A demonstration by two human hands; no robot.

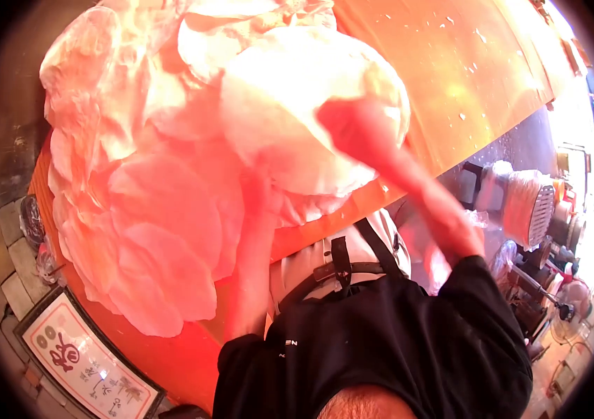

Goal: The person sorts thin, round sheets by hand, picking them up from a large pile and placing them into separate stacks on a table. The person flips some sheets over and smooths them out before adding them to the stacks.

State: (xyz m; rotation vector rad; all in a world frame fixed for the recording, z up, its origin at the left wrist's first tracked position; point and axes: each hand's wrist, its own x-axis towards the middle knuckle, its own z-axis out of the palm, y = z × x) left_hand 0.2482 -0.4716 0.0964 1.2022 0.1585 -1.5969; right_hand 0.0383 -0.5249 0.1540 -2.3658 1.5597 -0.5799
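Pinkish-white, thin, roundish sheet [284, 120], glare-bright across its far half.

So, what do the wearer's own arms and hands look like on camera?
Both the left hand and right hand look ungloved, with no cables visible. The black shirt has short, loose sleeves ending around the elbows, and small pale lettering. Glare and blur hide finer detail.

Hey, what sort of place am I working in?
Probably a small workshop, perhaps for food: thin pale rounds heaped on an orange table, a framed sign by brickwork, and crowded gear at right.
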